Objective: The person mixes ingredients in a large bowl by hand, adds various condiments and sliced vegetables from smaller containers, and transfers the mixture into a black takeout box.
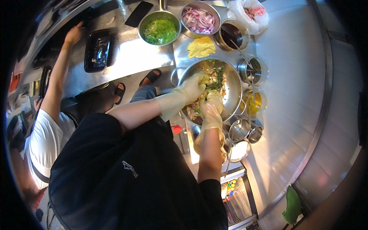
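A large steel bowl [232, 100] with two loop handles sits in front of me. It holds a food mixture [215, 76] of pale pieces, orange bits and dark chopped herbs. I wear thin, pale yellow gloves on both hands. My left hand [197, 86] is in the bowl, its fingers curled against the food. Close below it, my right hand [213, 105] reaches into the same mixture with bent fingers; its fingertips are partly hidden, and I cannot tell whether it grips any food. A crumpled yellow cloth [201, 47] lies just beyond the rim.
Sliced red onions [198, 20], a pan of chopped greens [160, 31], dark sauce [231, 34] and yellow oil [254, 103] surround the bowl. Steel cups [240, 130] crowd the right. A black tray [97, 51] and phone [139, 13] lie left, near a co-worker's arm [59, 66].
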`<action>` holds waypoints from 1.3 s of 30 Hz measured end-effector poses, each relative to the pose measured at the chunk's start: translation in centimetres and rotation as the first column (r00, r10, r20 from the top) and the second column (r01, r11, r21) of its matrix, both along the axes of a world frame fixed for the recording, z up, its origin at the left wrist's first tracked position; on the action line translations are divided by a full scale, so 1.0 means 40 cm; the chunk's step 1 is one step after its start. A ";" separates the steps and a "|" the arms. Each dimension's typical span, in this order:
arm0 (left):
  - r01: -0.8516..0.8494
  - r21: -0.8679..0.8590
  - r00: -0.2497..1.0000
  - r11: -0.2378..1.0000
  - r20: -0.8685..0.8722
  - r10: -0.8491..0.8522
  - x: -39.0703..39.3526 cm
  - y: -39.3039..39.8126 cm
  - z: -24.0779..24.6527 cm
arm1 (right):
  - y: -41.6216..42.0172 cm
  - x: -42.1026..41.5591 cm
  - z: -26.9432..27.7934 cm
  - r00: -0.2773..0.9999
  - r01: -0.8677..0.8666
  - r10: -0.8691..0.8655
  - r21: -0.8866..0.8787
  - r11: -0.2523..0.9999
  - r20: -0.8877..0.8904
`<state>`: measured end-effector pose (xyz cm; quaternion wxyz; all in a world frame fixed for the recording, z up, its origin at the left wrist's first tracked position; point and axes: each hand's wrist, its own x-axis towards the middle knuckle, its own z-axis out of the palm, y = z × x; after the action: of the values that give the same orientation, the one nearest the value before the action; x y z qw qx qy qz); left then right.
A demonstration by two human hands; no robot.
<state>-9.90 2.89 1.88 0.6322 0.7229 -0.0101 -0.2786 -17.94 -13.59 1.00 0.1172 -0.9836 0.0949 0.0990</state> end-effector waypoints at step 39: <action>0.222 -0.026 0.963 0.975 0.163 -0.214 0.003 0.002 0.047 | 0.041 -0.029 0.099 0.732 0.665 -0.662 0.386 0.640 -0.163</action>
<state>-9.78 2.97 3.78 0.6108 0.7230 -0.1461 -0.2878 -19.08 -11.96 4.97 0.3529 -0.8304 0.4253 0.0703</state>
